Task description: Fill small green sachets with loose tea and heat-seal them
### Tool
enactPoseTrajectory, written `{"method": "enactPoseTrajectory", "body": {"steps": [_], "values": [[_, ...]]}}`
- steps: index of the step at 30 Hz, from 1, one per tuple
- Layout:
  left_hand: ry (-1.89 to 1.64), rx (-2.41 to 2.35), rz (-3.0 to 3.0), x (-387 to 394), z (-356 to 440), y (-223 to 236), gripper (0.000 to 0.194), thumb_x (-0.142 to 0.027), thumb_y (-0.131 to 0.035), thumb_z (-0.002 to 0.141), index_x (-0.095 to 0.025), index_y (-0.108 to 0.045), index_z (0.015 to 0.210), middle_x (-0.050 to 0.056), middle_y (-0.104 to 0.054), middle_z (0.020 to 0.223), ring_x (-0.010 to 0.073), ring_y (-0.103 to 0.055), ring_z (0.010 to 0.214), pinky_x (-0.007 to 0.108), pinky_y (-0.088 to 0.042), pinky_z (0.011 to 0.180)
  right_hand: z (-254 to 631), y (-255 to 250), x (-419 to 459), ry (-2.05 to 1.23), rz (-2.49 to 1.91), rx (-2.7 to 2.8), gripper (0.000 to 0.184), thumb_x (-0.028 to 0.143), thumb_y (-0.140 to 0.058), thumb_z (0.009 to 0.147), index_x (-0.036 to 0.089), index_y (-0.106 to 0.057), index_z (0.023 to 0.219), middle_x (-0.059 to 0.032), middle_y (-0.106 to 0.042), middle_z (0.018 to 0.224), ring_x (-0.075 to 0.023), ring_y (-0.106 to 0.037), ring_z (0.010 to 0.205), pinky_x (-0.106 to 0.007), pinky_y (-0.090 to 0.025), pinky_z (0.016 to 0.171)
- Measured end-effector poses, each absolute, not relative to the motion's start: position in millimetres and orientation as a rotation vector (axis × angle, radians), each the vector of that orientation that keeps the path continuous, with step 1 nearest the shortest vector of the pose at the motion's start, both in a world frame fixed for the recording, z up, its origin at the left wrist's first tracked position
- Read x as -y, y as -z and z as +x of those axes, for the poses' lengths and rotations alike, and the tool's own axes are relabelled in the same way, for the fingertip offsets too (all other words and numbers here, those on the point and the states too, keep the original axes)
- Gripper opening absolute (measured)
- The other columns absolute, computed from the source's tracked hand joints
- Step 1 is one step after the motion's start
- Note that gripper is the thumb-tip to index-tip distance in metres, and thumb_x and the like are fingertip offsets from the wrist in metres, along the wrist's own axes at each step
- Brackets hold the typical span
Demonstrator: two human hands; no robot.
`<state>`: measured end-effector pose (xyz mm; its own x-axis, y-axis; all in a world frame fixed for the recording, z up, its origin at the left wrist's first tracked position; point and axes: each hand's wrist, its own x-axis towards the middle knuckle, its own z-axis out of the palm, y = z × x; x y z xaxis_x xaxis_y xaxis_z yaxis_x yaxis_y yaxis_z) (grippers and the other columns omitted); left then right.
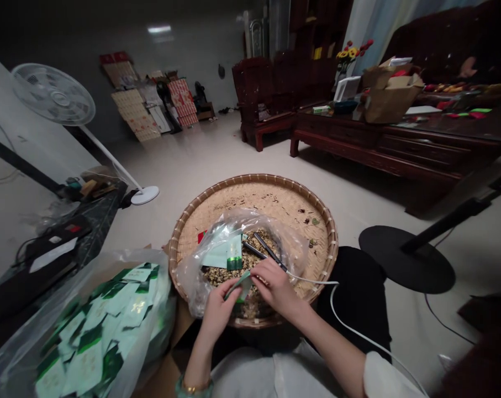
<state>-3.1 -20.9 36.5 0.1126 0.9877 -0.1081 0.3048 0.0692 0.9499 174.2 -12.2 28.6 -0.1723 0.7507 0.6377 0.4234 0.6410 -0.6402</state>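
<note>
At lower centre, the left hand (219,316) pinches a pale green paper sachet (238,286); the right hand (277,288), angled inward, clamps slim black corded tongs (267,249).

Rough woven bamboo tray (300,204), glossy plastic bag (275,232), matt paper sachets (88,354).

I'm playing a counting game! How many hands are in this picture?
3: the left hand and right hand over the round bamboo basket, and another person's hand behind the dark wooden table. Others may be hidden.
</note>
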Motion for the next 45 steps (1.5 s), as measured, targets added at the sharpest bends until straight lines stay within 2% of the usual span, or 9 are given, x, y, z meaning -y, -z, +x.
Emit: {"method": "enactPoseTrajectory", "body": {"steps": [2, 7, 12, 19, 25, 31, 36, 40, 45], "values": [[-0.939, -1.402, 1.316, 17, -7, -34, 0.028, -0.032, -0.066, 0.067, -0.017, -0.075, 0.089, 0.007, -0.075, 0.092, 0.0253, -0.067, 0.089, 0.037, -0.051, 0.085, 175, -30, 11, -0.452, -0.923, 1.762, 0.015, 0.009, -0.051, 0.085, 0.019, -0.063, 0.088, -0.0061, -0.065, 0.079, -0.0188, -0.055, 0.078, -0.032, -0.049, 0.069], [-0.924, -1.348, 1.023, 13, -9, -29, 0.039, -0.038, -0.071, 0.063, -0.015, -0.075, 0.095, 0.007, -0.075, 0.085, 0.0229, -0.069, 0.072, 0.035, -0.058, 0.065, 175, -27, 8, -0.485, -0.885, 1.731, 0.014, 0.010, -0.056, 0.081, 0.019, -0.065, 0.085, -0.0075, -0.068, 0.086, -0.0197, -0.057, 0.085, -0.035, -0.051, 0.075], [-0.865, -1.292, 0.974, 9, -9, -26, 0.042, -0.040, -0.075, 0.063, -0.014, -0.074, 0.097, 0.008, -0.075, 0.084, 0.0212, -0.068, 0.068, 0.033, -0.058, 0.062, 176, -23, 1, -0.495, -0.854, 1.772, 0.005, 0.017, -0.059, 0.084, 0.019, -0.064, 0.083, -0.0060, -0.066, 0.078, -0.0192, -0.056, 0.081, -0.032, -0.051, 0.069], [-1.082, -1.281, 0.713, 4, -6, -19, 0.047, -0.043, -0.077, 0.061, -0.012, -0.073, 0.096, 0.015, -0.073, 0.100, 0.0266, -0.068, 0.093, 0.035, -0.054, 0.084, 171, -20, 2, -0.569, -1.106, 1.730, 0.017, 0.020, -0.056, 0.083, 0.018, -0.053, 0.067, -0.0061, -0.060, 0.077, -0.0170, -0.058, 0.074, -0.027, -0.047, 0.066], [-1.212, -1.150, 0.565, 5, -4, -25, 0.060, -0.055, -0.069, 0.069, -0.011, -0.066, 0.109, 0.019, -0.070, 0.108, 0.0280, -0.067, 0.098, 0.036, -0.053, 0.084, 163, -17, -4, -0.760, -1.291, 1.674, 0.019, 0.030, -0.049, 0.088, 0.020, -0.049, 0.071, 0.0021, -0.052, 0.059, -0.0115, -0.047, 0.050, -0.022, -0.035, 0.048], [-1.171, -1.314, 0.826, 2, -10, -15, 0.054, -0.052, -0.069, 0.069, -0.012, -0.069, 0.105, 0.015, -0.068, 0.115, 0.0281, -0.059, 0.112, 0.036, -0.046, 0.094, 153, -14, -4, -1.150, -1.215, 1.490, 0.017, 0.035, -0.048, 0.087, 0.020, -0.056, 0.084, 0.0026, -0.052, 0.059, -0.0121, -0.047, 0.050, -0.022, -0.035, 0.047], [-1.105, -1.421, 1.072, -2, -15, -4, 0.048, -0.052, -0.057, 0.078, -0.012, -0.070, 0.103, 0.013, -0.070, 0.111, 0.0282, -0.060, 0.110, 0.040, -0.040, 0.100, 148, -6, -7, -1.557, -1.158, 1.446, 0.032, 0.048, -0.057, 0.079, 0.017, -0.061, 0.071, 0.0018, -0.053, 0.060, -0.0109, -0.046, 0.052, -0.022, -0.040, 0.048], [-1.111, -1.589, 1.414, 0, -21, -4, 0.047, -0.044, -0.050, 0.086, -0.015, -0.059, 0.122, 0.014, -0.065, 0.119, 0.0277, -0.059, 0.114, 0.043, -0.043, 0.098, 151, 4, -14, -1.694, -1.179, 1.310, 0.045, 0.060, -0.052, 0.078, 0.017, -0.061, 0.076, 0.0009, -0.055, 0.065, -0.0099, -0.047, 0.046, -0.023, -0.041, 0.043], [-0.862, -1.534, 2.444, 6, -14, -9, 0.058, -0.031, -0.059, 0.083, -0.019, -0.043, 0.137, 0.015, -0.047, 0.141, 0.0323, -0.034, 0.135, 0.050, -0.032, 0.104, 149, 7, -19, -1.669, -1.150, 1.247, 0.048, 0.064, -0.055, 0.076, 0.017, -0.060, 0.069, 0.0029, -0.051, 0.055, -0.0090, -0.043, 0.043, -0.021, -0.036, 0.042]]}}
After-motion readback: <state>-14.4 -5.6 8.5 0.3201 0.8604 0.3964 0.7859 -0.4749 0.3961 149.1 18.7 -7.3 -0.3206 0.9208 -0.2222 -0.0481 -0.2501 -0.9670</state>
